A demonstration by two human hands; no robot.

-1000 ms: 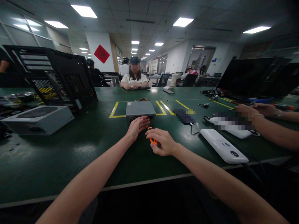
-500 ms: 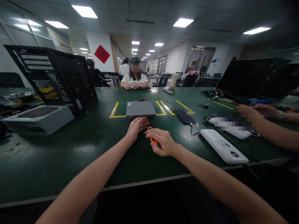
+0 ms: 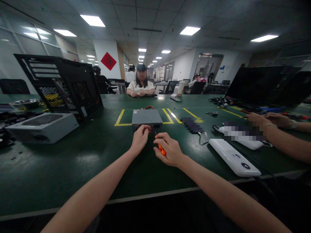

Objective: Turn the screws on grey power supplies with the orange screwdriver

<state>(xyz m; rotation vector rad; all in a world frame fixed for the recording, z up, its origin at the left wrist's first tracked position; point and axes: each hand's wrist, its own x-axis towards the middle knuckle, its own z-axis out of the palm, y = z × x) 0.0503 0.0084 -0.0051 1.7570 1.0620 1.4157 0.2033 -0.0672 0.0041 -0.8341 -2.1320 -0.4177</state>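
A grey metal power supply box point(image 3: 147, 116) lies on the green table point(image 3: 73, 161) inside a yellow taped outline. My left hand point(image 3: 139, 138) rests against the box's near face, fingers curled on its front edge. My right hand point(image 3: 168, 149) is closed round an orange-handled screwdriver point(image 3: 160, 149), whose thin shaft points up toward the box's near right corner. Both hands sit side by side just in front of the box.
A black computer case point(image 3: 65, 84) and a second grey unit point(image 3: 42, 127) stand at the left. White devices point(image 3: 233, 157) lie at the right, beside a co-worker's arms point(image 3: 279, 137). A person sits across the table point(image 3: 141, 84). The table's front edge runs below my forearms.
My left hand has shifted slightly up the box's front, fingers now on its edge. My right hand turned the screwdriver so its handle shows lower in the palm. The view tilted down a little.
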